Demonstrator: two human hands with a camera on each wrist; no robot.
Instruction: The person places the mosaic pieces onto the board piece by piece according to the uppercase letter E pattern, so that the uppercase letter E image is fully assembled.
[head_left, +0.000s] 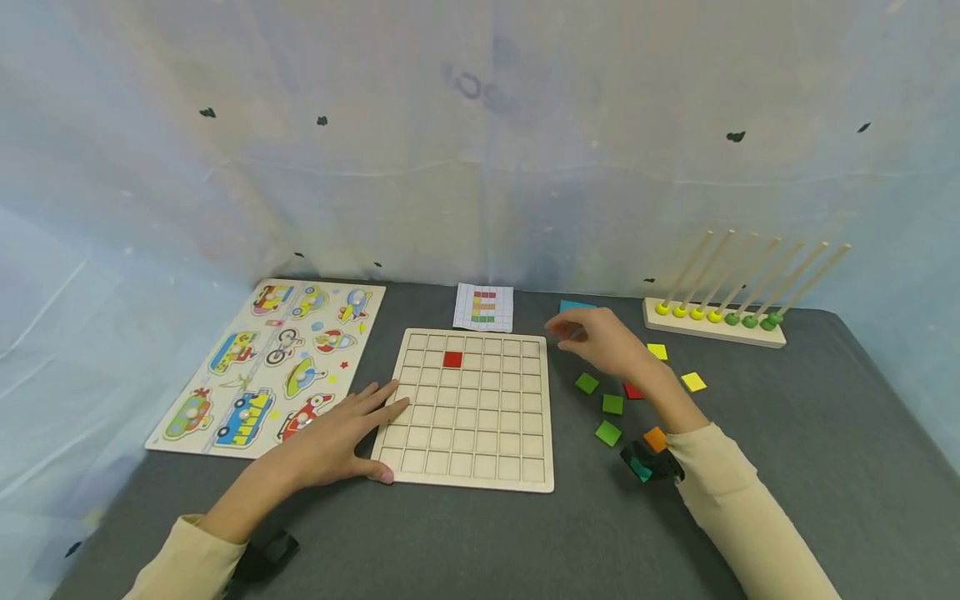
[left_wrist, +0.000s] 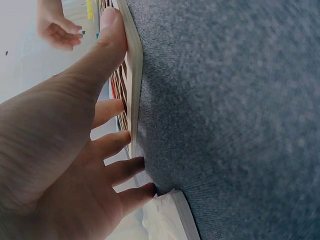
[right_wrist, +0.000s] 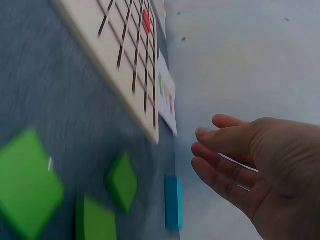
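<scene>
A wooden grid board (head_left: 472,408) lies flat on the dark table, with one red square tile (head_left: 452,359) in a cell of its second row from the back. The left hand (head_left: 341,437) rests along the board's left edge, fingers spread and thumb at the near corner; the left wrist view shows the thumb (left_wrist: 111,37) against the rim. Above the table, just right of the board's far corner, hovers the right hand (head_left: 600,340). Its fingers are loosely bent, with nothing visible between them. Near it lie a blue piece (head_left: 576,306) and green tiles (head_left: 612,405).
Behind the board lies a paper pattern card (head_left: 483,307). A picture puzzle board (head_left: 262,367) is at left, a peg stand with beads (head_left: 716,323) at back right. Yellow tiles (head_left: 693,382), a red tile (head_left: 633,391) and an orange tile (head_left: 656,439) lie around the right forearm.
</scene>
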